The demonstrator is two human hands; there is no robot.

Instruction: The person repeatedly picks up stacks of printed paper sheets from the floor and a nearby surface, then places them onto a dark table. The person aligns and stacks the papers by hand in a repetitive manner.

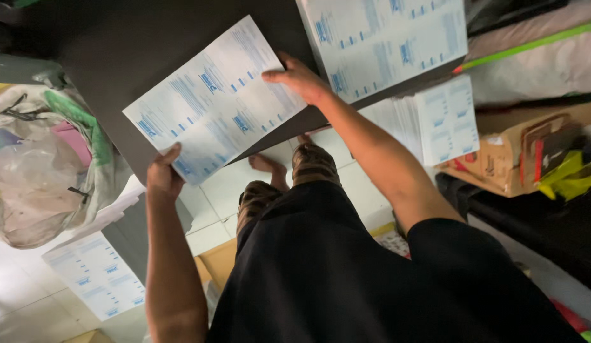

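A white sheet printed with pale blue blocks lies tilted on a dark tabletop, its near corner hanging over the edge. My left hand pinches that near left corner, thumb on top. My right hand presses flat on the sheet's right edge. Just right of it lies a larger stack of the same blue-printed sheets on the table.
A second pile of printed sheets sits lower at the right beside an open cardboard box. Clear plastic bags bulge at the left. More sheets lie low left over a tiled floor.
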